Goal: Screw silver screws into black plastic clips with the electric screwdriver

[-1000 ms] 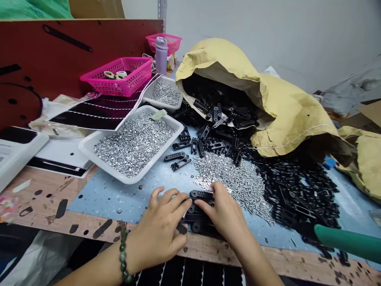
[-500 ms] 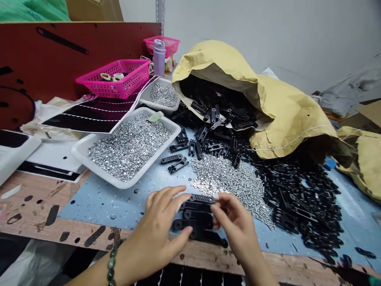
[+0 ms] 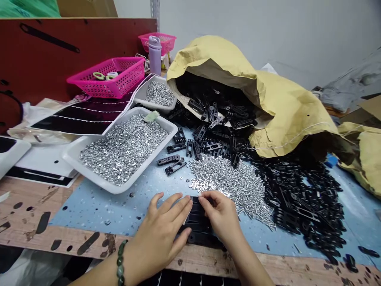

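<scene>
Black parts [image 3: 197, 225] lie side by side at the lower centre of the frame, between my hands. My left hand [image 3: 165, 228], fingers spread, rests at their left ends; my right hand [image 3: 222, 216] brings thumb and forefinger together by the far edge, pinching what, I can't tell. Beyond, right of centre, silver screws [image 3: 247, 190] heap below a yellow sack [image 3: 226, 55].
</scene>
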The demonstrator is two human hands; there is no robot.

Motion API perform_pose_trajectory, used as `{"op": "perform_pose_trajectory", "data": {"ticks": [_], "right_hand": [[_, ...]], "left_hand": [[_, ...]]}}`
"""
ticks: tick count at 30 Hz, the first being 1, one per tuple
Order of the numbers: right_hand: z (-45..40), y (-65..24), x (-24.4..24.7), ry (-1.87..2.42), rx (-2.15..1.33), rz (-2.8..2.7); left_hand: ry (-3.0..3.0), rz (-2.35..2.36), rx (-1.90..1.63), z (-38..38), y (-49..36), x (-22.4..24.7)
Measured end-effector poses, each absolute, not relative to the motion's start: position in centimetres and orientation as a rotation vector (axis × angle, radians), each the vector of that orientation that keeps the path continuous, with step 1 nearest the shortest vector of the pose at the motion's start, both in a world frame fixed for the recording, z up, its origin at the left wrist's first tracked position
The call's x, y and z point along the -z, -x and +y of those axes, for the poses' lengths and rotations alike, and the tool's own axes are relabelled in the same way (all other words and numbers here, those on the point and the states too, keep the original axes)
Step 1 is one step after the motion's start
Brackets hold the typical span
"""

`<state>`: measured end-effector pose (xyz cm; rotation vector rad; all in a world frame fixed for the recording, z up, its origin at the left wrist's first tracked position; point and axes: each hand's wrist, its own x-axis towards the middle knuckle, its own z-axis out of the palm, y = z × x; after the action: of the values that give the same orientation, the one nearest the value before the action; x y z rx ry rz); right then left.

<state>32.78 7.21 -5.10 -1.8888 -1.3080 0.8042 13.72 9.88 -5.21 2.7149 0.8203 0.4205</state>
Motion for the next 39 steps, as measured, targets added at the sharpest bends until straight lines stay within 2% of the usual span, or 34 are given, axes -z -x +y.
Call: {"op": "perform_pose_trajectory", "data": {"ticks": [7, 13, 17, 23, 29, 39], "right_hand": [[7.9, -32.8, 4.7, 2.028, -0.702, -1.496], [5.6, -34.4, 4.6, 2.023, -0.246, -1.647], [2.8, -34.5, 6.1, 1.87, -0.112, -1.619], [1.2, -32.6, 7.5, 1.766, -0.107, -1.676], [0.6, -30.7, 7.9, 1.623, -0.096, -1.996], [0.3, -31.4, 7.8, 1.733, -0.087, -1.774]], "left_hand": [[-2.664, 0.836, -0.45, 10.2, -14.8, 4.9], [-2.665, 0.873, -0.5, 10.5, -15.1, 4.9], [-2.596, 0.82, -0.463, 10.7, -15.1, 5.0], [-2.518, 0.803, -0.49, 9.5, -16.4, 5.9], [-2.489, 0.876, -0.572, 8.7, -17.0, 6.6], [-2.496, 0.866, -0.515, 8.8, -17.0, 6.0]]}}
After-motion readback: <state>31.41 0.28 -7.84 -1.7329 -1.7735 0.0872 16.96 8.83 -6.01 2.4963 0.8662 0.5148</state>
